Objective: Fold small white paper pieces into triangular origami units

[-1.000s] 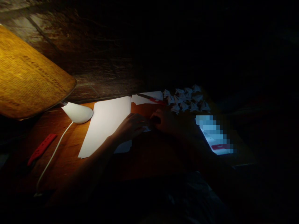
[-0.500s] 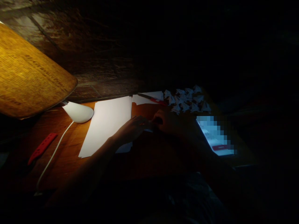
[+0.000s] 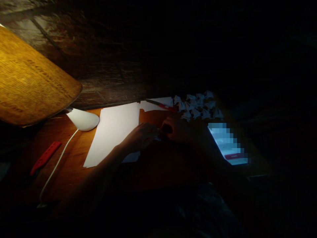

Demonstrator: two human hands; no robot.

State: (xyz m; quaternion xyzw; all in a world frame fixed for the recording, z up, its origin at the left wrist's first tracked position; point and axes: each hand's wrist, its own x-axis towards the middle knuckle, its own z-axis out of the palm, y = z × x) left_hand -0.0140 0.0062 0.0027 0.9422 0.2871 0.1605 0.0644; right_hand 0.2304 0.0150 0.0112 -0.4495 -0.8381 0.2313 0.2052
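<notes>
At the upper left of the frame a woven, amber lampshade [image 3: 32, 82] glows over a smooth white lamp base [image 3: 83, 119]. Its white cord [image 3: 56, 165] trails toward the lower left across the wooden table [image 3: 71, 158], past a flat red strip with holes [image 3: 46, 158]. Just right of the lamp lies a stack of plain white sheets [image 3: 111, 132], matte and crisp-edged.

At mid-frame the left hand [image 3: 140, 135] is closed, its fingertips pinching a small paper piece [image 3: 156, 137] that sits low over the table between both hands. The right hand [image 3: 177, 129] is curled against the piece's other side, deep in shadow, and I cannot tell whether it truly grips it.

The work looks like creasing a small fold. A further crease would call for steady pressure along a thin edge, mostly by feel in this dim light.

Behind the hands a red pen [image 3: 160, 105] rests on a torn sheet. To the right is a heap of small folded paper shapes [image 3: 198, 105], angular and pale, then a lit phone [image 3: 229, 145] at centre right
</notes>
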